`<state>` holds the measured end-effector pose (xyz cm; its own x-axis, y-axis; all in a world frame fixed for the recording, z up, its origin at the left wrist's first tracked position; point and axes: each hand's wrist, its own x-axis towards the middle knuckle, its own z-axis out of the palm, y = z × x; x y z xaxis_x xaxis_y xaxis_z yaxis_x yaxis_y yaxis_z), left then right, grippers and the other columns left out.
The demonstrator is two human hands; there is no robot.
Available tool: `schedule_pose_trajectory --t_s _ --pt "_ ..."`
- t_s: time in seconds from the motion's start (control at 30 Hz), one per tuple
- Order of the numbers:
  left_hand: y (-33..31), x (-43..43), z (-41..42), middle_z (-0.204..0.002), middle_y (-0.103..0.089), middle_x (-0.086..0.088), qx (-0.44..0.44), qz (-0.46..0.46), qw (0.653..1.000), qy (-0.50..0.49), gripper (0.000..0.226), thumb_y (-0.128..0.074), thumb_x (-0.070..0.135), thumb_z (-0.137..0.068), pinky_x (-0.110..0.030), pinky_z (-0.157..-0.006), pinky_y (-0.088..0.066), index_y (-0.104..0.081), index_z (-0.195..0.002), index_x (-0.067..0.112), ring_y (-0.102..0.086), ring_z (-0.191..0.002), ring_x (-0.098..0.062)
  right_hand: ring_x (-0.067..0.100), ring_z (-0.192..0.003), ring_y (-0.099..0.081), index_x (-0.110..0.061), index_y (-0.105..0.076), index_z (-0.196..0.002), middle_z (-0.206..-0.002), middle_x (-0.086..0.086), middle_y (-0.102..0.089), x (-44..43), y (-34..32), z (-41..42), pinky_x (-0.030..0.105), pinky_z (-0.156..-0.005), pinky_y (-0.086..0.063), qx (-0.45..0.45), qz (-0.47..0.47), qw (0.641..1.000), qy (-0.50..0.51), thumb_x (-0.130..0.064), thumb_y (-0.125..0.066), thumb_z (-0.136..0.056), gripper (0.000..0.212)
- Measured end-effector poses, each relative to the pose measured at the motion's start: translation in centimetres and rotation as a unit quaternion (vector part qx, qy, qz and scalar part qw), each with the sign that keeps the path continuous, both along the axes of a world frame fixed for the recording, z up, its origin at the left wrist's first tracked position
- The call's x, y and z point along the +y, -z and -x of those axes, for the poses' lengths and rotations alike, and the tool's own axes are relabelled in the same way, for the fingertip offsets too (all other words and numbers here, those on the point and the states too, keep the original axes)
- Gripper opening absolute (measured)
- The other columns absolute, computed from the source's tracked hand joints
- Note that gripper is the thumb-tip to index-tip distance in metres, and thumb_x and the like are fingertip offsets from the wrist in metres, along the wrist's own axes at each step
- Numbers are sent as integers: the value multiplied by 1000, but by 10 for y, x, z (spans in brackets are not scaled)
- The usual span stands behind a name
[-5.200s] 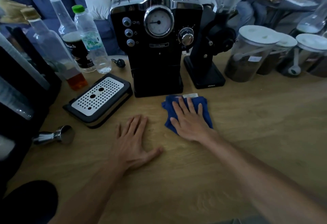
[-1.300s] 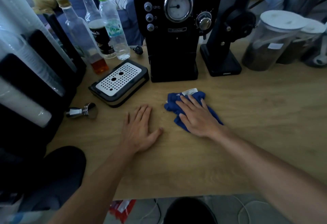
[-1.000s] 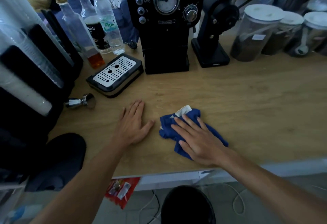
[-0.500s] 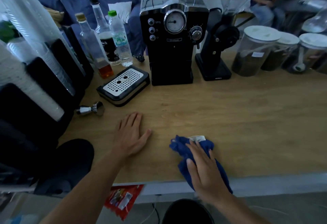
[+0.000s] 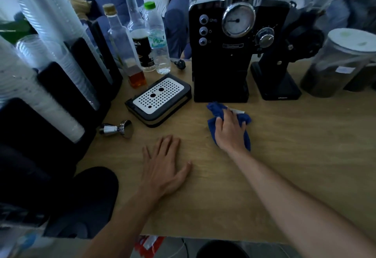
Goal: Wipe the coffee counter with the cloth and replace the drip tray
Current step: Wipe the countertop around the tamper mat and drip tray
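A blue cloth (image 5: 215, 113) lies bunched on the wooden counter (image 5: 295, 156), just in front of the black coffee machine (image 5: 221, 58). My right hand (image 5: 228, 130) presses down on the cloth, fingers curled over it. My left hand (image 5: 164, 168) rests flat on the counter with fingers spread, holding nothing. The black drip tray (image 5: 159, 100) with its perforated white grate sits on the counter left of the machine, turned at an angle, out of the machine's base.
A metal tamper (image 5: 117, 129) lies left of the tray. Three bottles (image 5: 140, 40) stand behind it. Stacks of plastic cups in black holders (image 5: 50, 74) fill the left side. A black grinder (image 5: 284, 64) and lidded jars (image 5: 337, 64) stand right of the machine.
My right hand has slid the cloth from the counter's near edge back up to the foot of the coffee machine. My left hand stays flat in the same spot.
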<state>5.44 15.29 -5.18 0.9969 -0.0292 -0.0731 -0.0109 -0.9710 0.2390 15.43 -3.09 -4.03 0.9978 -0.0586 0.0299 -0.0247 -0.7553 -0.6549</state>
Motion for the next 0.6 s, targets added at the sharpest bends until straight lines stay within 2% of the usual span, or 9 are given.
schedule_pose_trajectory --t_s 0.1,0.23,0.33,0.47,0.6 --pt "-1 2 -1 -161 -1 8 3 9 1000 0 87 -14 77 -76 -52 -115 9 -6 -150 32 4 -146 -15 18 -145 -4 -15 -22 -146 -157 3 -16 8 5 -25 50 -114 4 20 89 995 -50 -34 -22 -100 49" --pt "-2 6 -3 -160 -3 8 3 30 1000 -1 86 -14 75 -75 -51 -116 9 -9 -150 33 4 -146 -13 18 -145 5 -21 -15 -148 -159 -3 -3 4 6 -28 52 -113 6 29 201 968 -148 -38 -20 -100 50" --pt "-2 8 -3 -160 -8 9 6 65 998 -5 78 -19 68 -79 -49 -117 8 -15 -149 35 2 -146 -11 16 -144 6 -24 -14 -148 -159 -6 -1 -10 6 -4 51 -114 4 9 228 944 -237 -41 -17 -99 52" --pt "-4 11 -3 -160 -9 7 5 85 996 -7 57 -32 46 -96 -44 -117 7 -19 -150 31 0 -146 -10 12 -143 12 -27 -12 -148 -158 -10 2 -24 7 54 47 -115 6 -13 226 924 -310 -53 1 -85 70" --pt "-7 14 10 -161 -8 4 1 69 998 7 54 -31 39 -100 -40 -117 2 -18 -151 27 -2 -147 -13 9 -141 19 -27 -9 -148 -157 -10 7 -36 7 118 44 -116 9 -20 236 912 -334 -49 -4 -90 63"
